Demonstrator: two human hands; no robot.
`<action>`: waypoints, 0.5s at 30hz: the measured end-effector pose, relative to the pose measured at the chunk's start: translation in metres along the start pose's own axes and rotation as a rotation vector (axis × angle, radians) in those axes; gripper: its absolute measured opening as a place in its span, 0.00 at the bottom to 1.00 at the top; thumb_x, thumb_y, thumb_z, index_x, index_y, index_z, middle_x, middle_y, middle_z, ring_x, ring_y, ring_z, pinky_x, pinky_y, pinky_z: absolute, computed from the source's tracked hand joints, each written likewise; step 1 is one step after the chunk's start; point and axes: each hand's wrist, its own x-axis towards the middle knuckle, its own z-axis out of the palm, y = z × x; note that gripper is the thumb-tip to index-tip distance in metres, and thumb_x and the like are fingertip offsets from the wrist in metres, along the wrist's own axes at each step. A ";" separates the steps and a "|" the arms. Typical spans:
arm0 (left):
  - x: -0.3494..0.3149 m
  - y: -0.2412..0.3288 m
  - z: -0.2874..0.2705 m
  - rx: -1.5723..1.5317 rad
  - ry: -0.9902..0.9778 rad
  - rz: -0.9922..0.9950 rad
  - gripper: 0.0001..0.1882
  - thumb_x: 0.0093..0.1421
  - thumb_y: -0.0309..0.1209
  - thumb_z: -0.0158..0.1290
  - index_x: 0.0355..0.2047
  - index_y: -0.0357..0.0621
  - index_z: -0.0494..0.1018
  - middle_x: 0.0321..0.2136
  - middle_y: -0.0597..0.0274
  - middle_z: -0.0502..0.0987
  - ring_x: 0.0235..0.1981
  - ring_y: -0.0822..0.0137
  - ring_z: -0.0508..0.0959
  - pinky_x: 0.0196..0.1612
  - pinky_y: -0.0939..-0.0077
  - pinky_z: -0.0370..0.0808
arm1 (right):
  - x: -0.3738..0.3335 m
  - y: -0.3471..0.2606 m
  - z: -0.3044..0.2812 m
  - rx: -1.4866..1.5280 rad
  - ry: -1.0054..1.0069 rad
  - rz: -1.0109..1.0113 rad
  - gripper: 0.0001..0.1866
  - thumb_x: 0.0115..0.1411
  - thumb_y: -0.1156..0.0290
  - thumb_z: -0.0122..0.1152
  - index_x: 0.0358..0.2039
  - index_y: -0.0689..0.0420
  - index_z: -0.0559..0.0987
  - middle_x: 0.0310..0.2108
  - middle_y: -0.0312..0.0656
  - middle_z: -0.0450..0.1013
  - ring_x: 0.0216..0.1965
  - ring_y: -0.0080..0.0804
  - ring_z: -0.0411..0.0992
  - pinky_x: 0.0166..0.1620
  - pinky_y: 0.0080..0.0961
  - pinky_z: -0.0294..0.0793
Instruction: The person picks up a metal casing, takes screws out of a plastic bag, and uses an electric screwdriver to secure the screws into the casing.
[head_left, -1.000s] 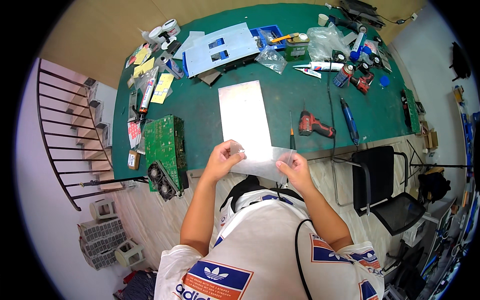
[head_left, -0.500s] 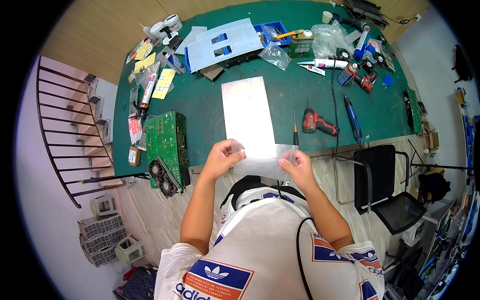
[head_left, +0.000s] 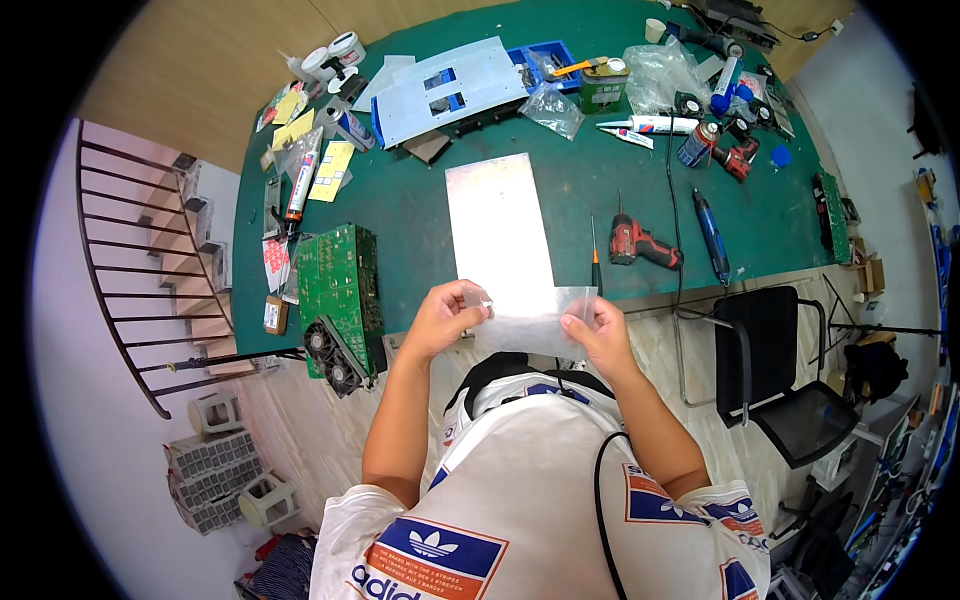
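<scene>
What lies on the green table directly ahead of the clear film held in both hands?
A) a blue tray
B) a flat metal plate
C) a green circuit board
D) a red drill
B: the flat metal plate lies straight beyond the clear film pinched by the left hand and right hand; the other things sit off to the sides.

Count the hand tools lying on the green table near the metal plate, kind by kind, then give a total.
Red cordless drill: 1
Screwdriver with orange handle: 1
Blue pen-shaped rotary tool: 1
Total: 3
Both hands, left hand and right hand, hold a clear film at the near edge of the metal plate.
</scene>
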 end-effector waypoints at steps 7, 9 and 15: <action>0.004 0.001 0.002 0.065 0.006 -0.007 0.06 0.59 0.24 0.60 0.38 0.38 0.78 0.33 0.66 0.81 0.34 0.76 0.78 0.41 0.79 0.75 | 0.002 -0.007 -0.003 -0.045 0.028 -0.026 0.07 0.62 0.73 0.67 0.37 0.58 0.78 0.30 0.32 0.75 0.30 0.19 0.72 0.35 0.20 0.72; 0.005 0.001 0.003 0.064 -0.002 0.019 0.07 0.61 0.24 0.60 0.39 0.36 0.79 0.33 0.68 0.80 0.33 0.78 0.76 0.39 0.80 0.74 | 0.003 -0.007 -0.006 -0.064 0.025 -0.020 0.07 0.62 0.73 0.67 0.39 0.58 0.78 0.32 0.33 0.75 0.32 0.20 0.73 0.36 0.21 0.73; 0.006 0.005 0.008 0.095 0.019 0.051 0.06 0.61 0.25 0.61 0.38 0.36 0.80 0.32 0.68 0.80 0.33 0.78 0.76 0.39 0.80 0.73 | 0.005 -0.006 -0.009 -0.077 0.025 -0.014 0.07 0.62 0.73 0.67 0.39 0.59 0.78 0.32 0.33 0.76 0.32 0.20 0.73 0.36 0.21 0.73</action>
